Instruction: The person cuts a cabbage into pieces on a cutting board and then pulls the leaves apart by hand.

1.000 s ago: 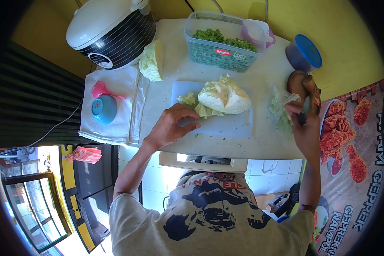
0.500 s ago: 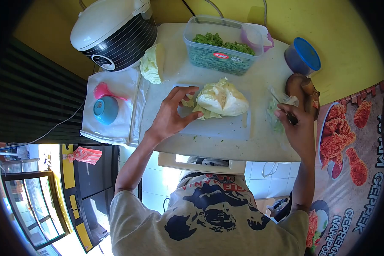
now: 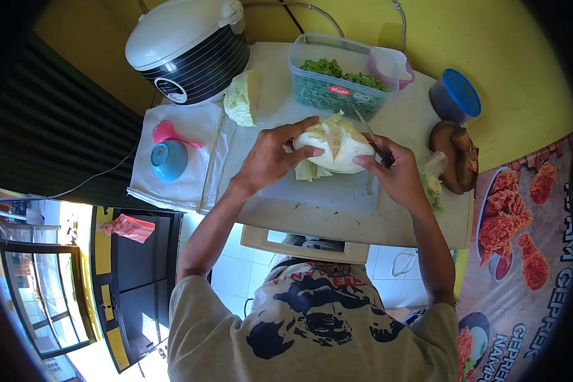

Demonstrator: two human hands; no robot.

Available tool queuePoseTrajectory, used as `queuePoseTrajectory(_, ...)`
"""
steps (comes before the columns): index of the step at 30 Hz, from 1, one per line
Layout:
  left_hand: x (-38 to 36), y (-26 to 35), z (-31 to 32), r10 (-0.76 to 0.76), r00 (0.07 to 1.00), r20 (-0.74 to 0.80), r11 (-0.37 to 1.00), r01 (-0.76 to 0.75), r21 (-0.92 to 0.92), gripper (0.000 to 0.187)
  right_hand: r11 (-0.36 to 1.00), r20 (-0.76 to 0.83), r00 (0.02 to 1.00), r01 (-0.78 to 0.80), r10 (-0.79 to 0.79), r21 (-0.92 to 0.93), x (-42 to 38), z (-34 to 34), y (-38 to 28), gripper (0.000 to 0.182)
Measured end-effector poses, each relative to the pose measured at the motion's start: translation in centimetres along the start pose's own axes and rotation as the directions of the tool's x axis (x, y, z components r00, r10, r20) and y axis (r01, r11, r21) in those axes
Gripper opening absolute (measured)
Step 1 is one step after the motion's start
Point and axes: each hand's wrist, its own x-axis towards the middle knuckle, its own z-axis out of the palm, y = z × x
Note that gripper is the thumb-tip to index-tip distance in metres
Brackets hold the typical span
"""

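Observation:
A pale cabbage with a cut hollow facing me is held over the white cutting board. My left hand closes on its left side, thumb in front. My right hand grips a knife by its dark handle, the blade pointing up and away; its thumb also presses the cabbage's right side. Loose cabbage leaves lie under the cabbage. To the right of my right hand is a plastic bag with pale green bits.
A clear tub of chopped greens stands at the back beside a purple container. A cabbage wedge rests near the rice cooker. Blue bowl and pink scoop lie left. A blue-lidded container and brown object stand right.
My right hand, with the knife, has moved left from the plastic bag to the cabbage. My left hand has closed onto the cabbage's left side. The view has shifted slightly.

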Motion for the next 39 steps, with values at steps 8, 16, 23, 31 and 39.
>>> queuePoseTrajectory(8, -4.7, -3.8, -2.6, -0.134, 0.981, -0.142, 0.919, 0.069, -0.389, 0.063, 0.966, -0.033, 0.968, -0.244, 0.247, 0.085, 0.6, 2.6, -0.5, 0.047)
queuePoseTrajectory(16, -7.2, -5.3, -1.9, -0.234, 0.957, -0.172, 0.888, 0.139, -0.438, 0.065, 0.834, -0.215, 0.971, -0.207, 0.110, -0.512, -6.1, 2.0, 2.8, 0.051)
queuePoseTrajectory(23, -6.5, -5.7, -1.5, -0.257, 0.952, -0.165, 0.854, 0.144, -0.500, 0.064, 0.742, -0.373, 0.928, -0.269, 0.027, -0.614, -8.5, 3.0, 5.0, 0.049)
queuePoseTrajectory(31, -6.8, -5.3, -1.5, -0.228, 0.961, -0.155, 0.852, 0.120, -0.511, 0.070, 0.681, -0.252, 0.935, -0.016, -0.249, -0.732, -3.9, 3.1, 2.9, 0.032)
queuePoseTrajectory(39, -5.4, -4.3, -2.7, -0.150, 0.983, -0.103, 0.943, 0.111, -0.315, 0.063, 0.734, -0.028, 0.961, 0.191, -0.274, -0.652, 5.7, 5.3, 4.4, 0.022)
